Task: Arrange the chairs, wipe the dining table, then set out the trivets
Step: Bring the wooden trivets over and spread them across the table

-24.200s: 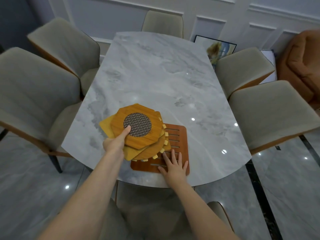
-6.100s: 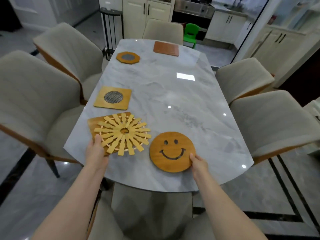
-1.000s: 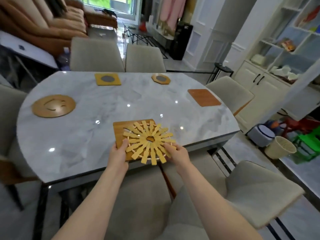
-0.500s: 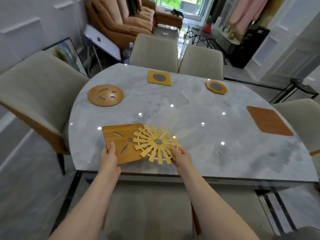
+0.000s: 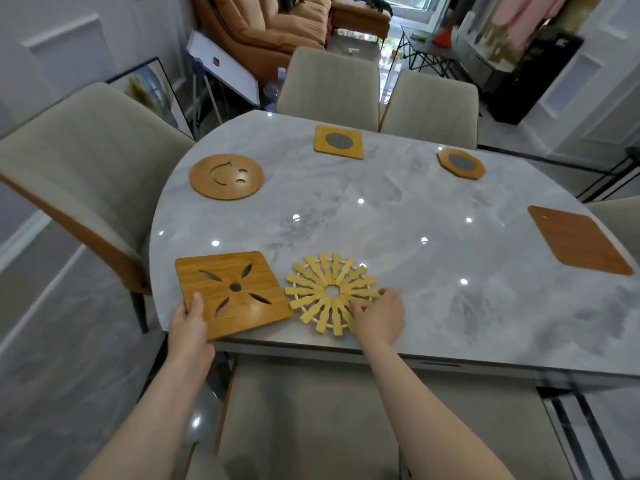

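With your left hand (image 5: 191,332) grasping the square trivet (image 5: 231,293) over the surface (image 5: 398,223) edge and your right hand (image 5: 380,317) pinching the sunburst trivet (image 5: 330,292), a careless release could tip the square off

Six trivets (image 5: 232,293), one table (image 5: 398,216), five chairs (image 5: 86,161).

Left hand (image 5: 189,332) grips square trivet (image 5: 231,292); right hand (image 5: 379,317) holds sunburst trivet (image 5: 330,292).

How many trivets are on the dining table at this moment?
6: flower-cutout square near edge, left hand gripping it; slatted sunburst beside it under right hand; smiley round left; mesh square and octagon far side; reddish square right.
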`<state>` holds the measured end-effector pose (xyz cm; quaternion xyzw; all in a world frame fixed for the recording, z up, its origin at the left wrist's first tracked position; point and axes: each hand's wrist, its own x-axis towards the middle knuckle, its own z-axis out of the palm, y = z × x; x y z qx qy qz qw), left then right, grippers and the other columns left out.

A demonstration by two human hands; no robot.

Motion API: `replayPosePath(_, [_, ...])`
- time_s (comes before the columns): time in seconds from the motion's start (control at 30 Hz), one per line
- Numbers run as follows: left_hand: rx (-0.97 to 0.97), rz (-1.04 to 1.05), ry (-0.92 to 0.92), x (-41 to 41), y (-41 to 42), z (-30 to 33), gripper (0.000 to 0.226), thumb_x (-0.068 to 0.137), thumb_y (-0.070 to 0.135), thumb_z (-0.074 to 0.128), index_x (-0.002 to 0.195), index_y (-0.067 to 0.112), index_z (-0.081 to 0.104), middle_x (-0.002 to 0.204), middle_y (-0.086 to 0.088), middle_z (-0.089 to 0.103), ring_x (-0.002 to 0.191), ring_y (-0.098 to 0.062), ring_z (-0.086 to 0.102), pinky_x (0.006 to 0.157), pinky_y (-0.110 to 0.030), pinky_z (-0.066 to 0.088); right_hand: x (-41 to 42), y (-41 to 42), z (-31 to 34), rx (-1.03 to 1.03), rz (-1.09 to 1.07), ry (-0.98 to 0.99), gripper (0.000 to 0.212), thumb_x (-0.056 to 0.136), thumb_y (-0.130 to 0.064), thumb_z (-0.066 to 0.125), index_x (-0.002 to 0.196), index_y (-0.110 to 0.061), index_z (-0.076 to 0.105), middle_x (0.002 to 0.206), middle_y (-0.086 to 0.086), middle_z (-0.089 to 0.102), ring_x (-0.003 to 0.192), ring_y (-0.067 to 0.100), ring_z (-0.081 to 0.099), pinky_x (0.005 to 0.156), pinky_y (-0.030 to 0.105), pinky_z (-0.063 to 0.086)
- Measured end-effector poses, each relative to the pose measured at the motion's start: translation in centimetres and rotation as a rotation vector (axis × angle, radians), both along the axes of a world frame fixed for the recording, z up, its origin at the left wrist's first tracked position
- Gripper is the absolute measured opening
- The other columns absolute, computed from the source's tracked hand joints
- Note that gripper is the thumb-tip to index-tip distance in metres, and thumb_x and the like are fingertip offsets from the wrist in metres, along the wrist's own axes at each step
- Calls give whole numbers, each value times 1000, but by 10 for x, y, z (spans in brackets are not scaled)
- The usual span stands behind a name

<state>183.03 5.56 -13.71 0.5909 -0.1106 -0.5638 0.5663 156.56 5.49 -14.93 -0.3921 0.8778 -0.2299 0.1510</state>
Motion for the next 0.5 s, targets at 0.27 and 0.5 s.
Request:
replayPosePath(0.27, [-42, 6, 18, 6, -7, 13, 37, 101, 30, 41, 136, 19, 48, 121, -1, 61, 100, -18, 62, 84, -39, 50, 13, 13, -31, 232, 741, 192, 88, 73, -79, -2, 151, -39, -2, 160, -7, -12, 145, 19, -22, 112, 36, -19])
replayPosePath(0.5, [-61, -39, 27, -6, -6, 13, 33, 102, 29, 39, 132, 21, 50, 112, 1, 63, 97, -15, 62, 83, -38, 50, 13, -2, -35, 277, 726, 232, 85, 70, -74, -10, 148, -40, -13, 158, -7, -20, 143, 20, -27, 113, 41, -20])
